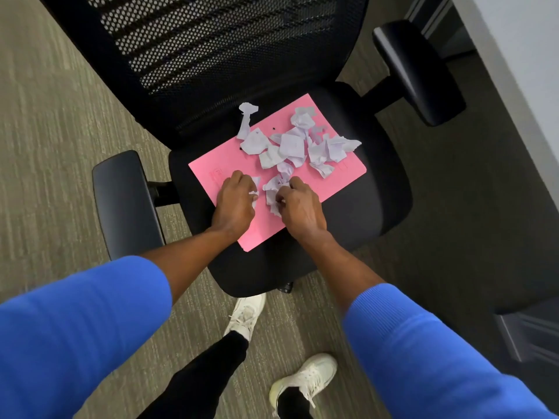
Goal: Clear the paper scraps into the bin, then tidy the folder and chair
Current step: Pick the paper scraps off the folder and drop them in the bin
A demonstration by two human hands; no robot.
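Chair (357, 207): black office chair, centre of the frame, seen from above. Mesh backrest (211, 49) at upper centre; one padded armrest (127, 204) at left of centre, the other armrest (419, 71) at upper right. The padded seat carries the folder.

Folder (217, 167): pink, flat, closed, lying at an angle on the seat, its corners pointing to the upper centre, right, lower centre and left. Faint print near its left corner, too small to read. It serves as the tray for the scraps.

Paper scraps (292, 146): pale white to lilac, crumpled and torn, many pieces. Most are heaped on the upper half of the folder; one long strip at the upper edge overhangs toward the backrest. A few lie between the two hands near the folder's middle.

Left hand (234, 201): on the folder's lower left part, fingers curled closed around a small scrap, white edges showing at the fingertips.

Right hand (299, 207): just beside the left, fingers pinched on a crumpled scrap at the folder's middle.

Sleeves (75, 322): blue, pushed up the forearms, lower left and lower right.

Floor (45, 146): striped grey-green carpet; two white shoes (305, 379) at lower centre.

No bin in view.
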